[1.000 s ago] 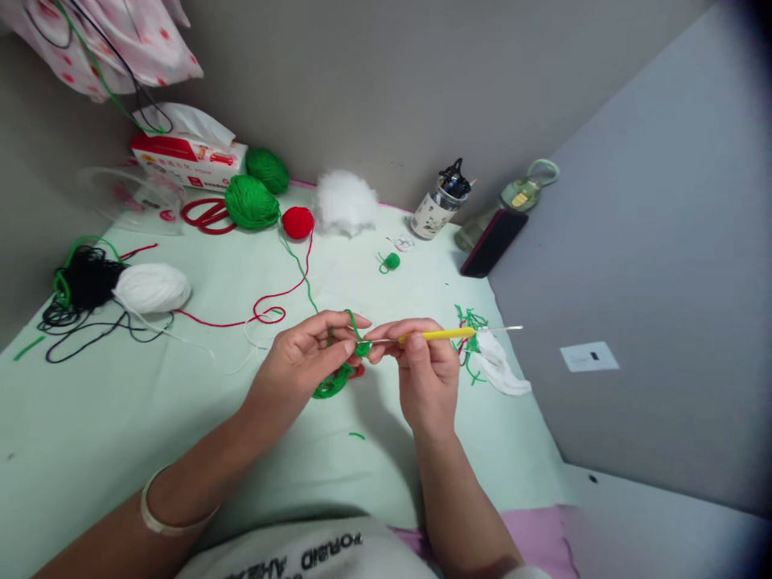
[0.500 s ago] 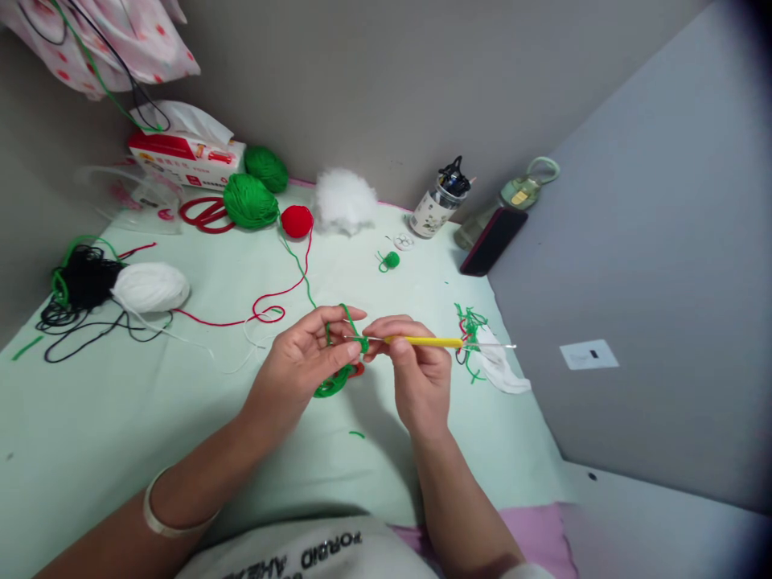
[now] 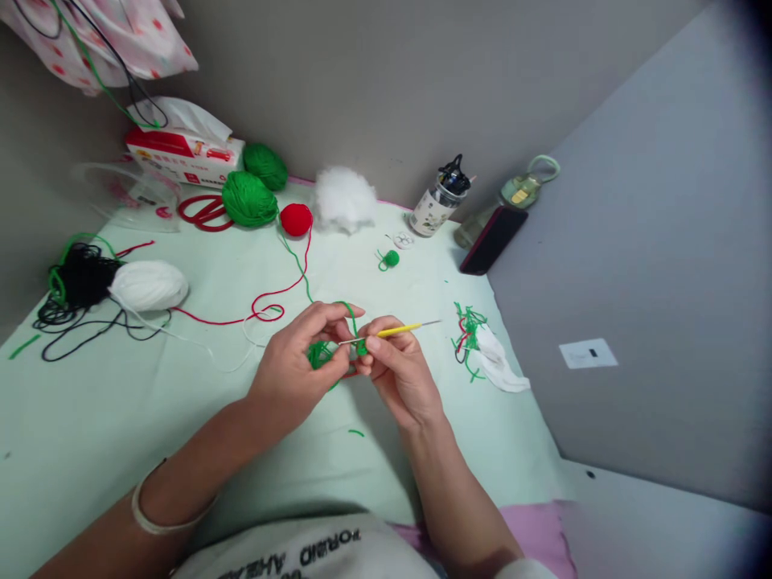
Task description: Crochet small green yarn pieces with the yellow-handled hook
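Note:
In the middle of the head view, my right hand (image 3: 403,366) is closed on a crochet hook (image 3: 398,330) with a yellow handle. Its thumb also presses at a small green crochet piece (image 3: 361,348), through which the hook's metal shaft passes. My left hand (image 3: 293,350) is closed round the green work from the other side, its thumb close to the hook's tip. A green yarn strand (image 3: 350,310) runs over the left index finger. More green crochet (image 3: 319,354) shows inside the left palm, partly hidden by the fingers, with a bit of red below.
Behind the hands lie a green yarn ball (image 3: 249,199), a red ball (image 3: 296,219) and white stuffing (image 3: 344,199). Red-handled scissors (image 3: 205,213) rest beside them. White yarn (image 3: 150,285) is at left, yarn scraps (image 3: 467,330) at right, and a phone (image 3: 493,240) leans on a bottle.
The hook has slid left and its handle end now tilts up. My right hand has moved in closer to the left, its thumb now at the green piece.

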Motion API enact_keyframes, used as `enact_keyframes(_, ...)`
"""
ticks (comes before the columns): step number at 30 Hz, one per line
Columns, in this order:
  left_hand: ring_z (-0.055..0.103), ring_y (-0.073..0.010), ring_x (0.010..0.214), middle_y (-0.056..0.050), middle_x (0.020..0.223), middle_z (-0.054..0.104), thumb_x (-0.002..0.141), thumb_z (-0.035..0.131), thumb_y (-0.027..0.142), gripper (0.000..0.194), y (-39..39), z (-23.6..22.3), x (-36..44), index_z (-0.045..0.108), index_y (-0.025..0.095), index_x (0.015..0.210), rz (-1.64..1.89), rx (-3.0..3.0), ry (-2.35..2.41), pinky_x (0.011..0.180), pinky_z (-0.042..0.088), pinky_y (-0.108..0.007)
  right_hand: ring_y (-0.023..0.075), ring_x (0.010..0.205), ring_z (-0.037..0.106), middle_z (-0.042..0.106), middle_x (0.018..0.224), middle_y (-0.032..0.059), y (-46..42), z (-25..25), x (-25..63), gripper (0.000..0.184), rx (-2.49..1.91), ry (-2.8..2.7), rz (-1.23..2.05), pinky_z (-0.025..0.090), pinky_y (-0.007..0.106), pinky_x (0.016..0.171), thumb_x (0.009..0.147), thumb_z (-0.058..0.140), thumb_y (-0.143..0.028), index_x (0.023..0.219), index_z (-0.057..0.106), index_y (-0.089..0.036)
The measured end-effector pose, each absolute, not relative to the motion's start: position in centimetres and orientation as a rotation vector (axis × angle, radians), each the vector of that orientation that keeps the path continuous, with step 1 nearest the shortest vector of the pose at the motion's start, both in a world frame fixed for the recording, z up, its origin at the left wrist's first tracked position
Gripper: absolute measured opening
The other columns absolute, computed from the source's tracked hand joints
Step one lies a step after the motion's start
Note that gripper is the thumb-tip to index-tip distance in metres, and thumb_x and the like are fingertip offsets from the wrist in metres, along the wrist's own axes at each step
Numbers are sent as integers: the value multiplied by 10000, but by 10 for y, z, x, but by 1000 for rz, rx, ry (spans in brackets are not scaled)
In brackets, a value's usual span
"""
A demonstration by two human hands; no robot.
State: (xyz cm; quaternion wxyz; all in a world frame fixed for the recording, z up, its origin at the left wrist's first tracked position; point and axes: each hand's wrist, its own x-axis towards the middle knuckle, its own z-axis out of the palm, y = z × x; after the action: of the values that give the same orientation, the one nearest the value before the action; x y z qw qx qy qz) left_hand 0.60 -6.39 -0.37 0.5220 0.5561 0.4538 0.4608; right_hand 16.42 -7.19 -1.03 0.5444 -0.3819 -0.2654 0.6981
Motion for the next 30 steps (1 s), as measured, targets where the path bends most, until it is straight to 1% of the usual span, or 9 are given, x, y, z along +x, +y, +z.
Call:
enact_keyframes(2,647,-179,896,2,899,623,800,653,86,332,-64,-7,6,724,241,1085,1171,1472,1165,857,558,-320,44,505,582,667,656,-59,-71,-11,164,224,-888,-582,1674,518,140,501,685,941,-264,781,744,-214)
enact_keyframes(5,658,-181,934,-4,910,618,856,638,126,323,-65,-10,6,709,233,1153,1205,1334,1105,900,554,-328,39,512,598,686,679,-56,-71,-10,163,202,-885,-584,1620,521,134,516,701,930,-246,793,753,-218)
enact_keyframes(8,673,-158,893,-7,951,636,913,673,216,325,-66,-10,7,700,239,1235,1136,1059,958,818,576,-284,50,513,616,683,648,-54,-73,-8,161,176,-903,-639,1554,529,142,532,719,918,-254,793,762,-221)
enact_keyframes(11,683,-129,824,4,984,646,901,749,277,366,-67,-8,8,715,265,1265,1061,874,860,750,582,-250,54,514,624,688,646,-53,-74,-7,160,171,-906,-668,1506,525,145,531,714,917,-252,780,762,-222)
enact_keyframes(15,681,-104,745,27,911,642,854,803,239,341,-65,-5,11,745,244,1190,1061,696,789,730,583,-235,58,519,622,689,649,-55,-74,-6,158,181,-931,-678,1440,526,155,534,696,919,-249,770,756,-220)
enact_keyframes(18,682,-101,717,38,871,643,836,808,194,343,-66,-3,14,734,233,1169,1084,657,777,725,586,-237,64,521,615,688,655,-54,-75,-7,157,179,-944,-690,1420,527,171,534,703,908,-258,767,745,-221)
enact_keyframes(23,675,-103,768,42,880,641,852,782,168,365,-72,-3,20,703,245,1200,1130,701,816,743,578,-217,87,539,610,684,666,-52,-78,-11,154,145,-987,-749,1300,533,207,541,739,876,-253,784,739,-231)
enact_keyframes(27,667,-116,848,23,927,640,891,745,185,348,-77,-6,21,696,252,1229,1114,720,842,787,568,-219,111,617,641,697,745,-33,-82,-13,150,84,-1006,-848,1125,560,238,576,794,839,-221,808,760,-246)
enact_keyframes(30,652,-129,930,9,987,646,902,753,221,355,-79,-8,21,706,274,1250,1097,741,814,836,560,-227,114,691,654,694,795,-31,-85,-11,147,112,-1013,-917,969,559,230,611,809,815,-161,811,769,-263)
